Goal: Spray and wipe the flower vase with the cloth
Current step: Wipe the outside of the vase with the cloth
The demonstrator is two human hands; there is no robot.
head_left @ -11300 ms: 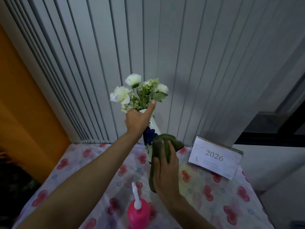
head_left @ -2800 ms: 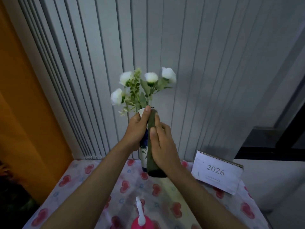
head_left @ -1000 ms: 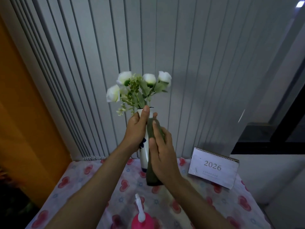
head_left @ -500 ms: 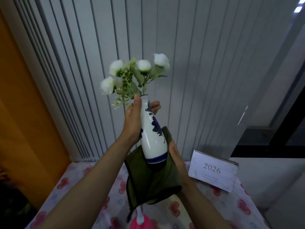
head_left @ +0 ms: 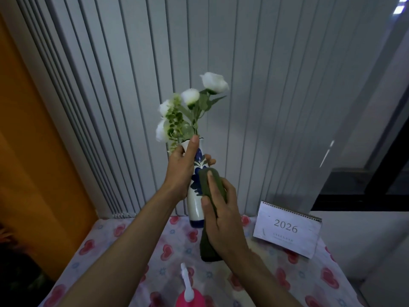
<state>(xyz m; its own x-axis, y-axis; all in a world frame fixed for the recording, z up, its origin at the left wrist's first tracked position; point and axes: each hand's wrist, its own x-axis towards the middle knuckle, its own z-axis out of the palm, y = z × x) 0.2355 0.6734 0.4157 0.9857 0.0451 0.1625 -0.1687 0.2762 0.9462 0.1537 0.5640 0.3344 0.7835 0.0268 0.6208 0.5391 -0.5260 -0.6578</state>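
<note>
Two hands busy, left hand [head_left: 180, 171] fingers clenched round vase [head_left: 195, 196], right hand [head_left: 221, 218] fingers pressing cloth [head_left: 208, 185] against it

Head-worn wide view looks forward and slightly down, close over table [head_left: 309, 282].

Grey vertical blinds [head_left: 254, 85] behind table [head_left: 287, 280] (heart-print cloth) — orange wall [head_left: 33, 173] left, dim light.
</note>
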